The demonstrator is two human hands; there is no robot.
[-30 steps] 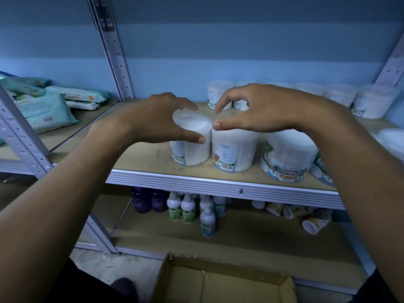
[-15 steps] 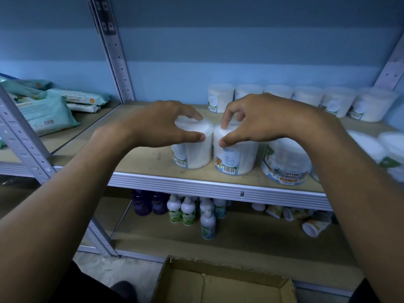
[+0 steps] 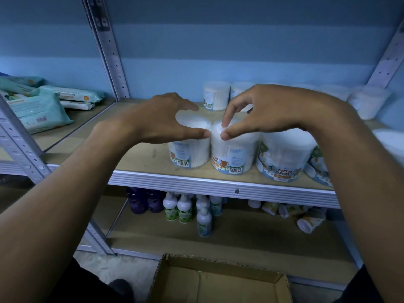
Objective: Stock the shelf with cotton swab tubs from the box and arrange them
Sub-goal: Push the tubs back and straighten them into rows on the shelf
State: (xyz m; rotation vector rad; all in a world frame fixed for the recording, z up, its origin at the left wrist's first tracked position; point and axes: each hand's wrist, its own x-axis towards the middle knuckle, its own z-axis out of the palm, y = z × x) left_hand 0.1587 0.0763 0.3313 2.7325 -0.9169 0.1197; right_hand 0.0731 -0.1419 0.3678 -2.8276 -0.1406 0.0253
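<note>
**Two tubs upright at the shelf's front edge**

We see the shelf spanning the frame, with the open cardboard box at six o'clock. Our left hand arches spread over the left tub, thumb against its rim. Our right hand pinches the lid edge of the middle tub between thumb and forefinger. Both tubs stand upright, axes vertical, barcodes facing us, touching. A wider cotton buds tub crowds them at three o'clock; a back row of tubs stands at twelve. Small bottles sit below.
</note>
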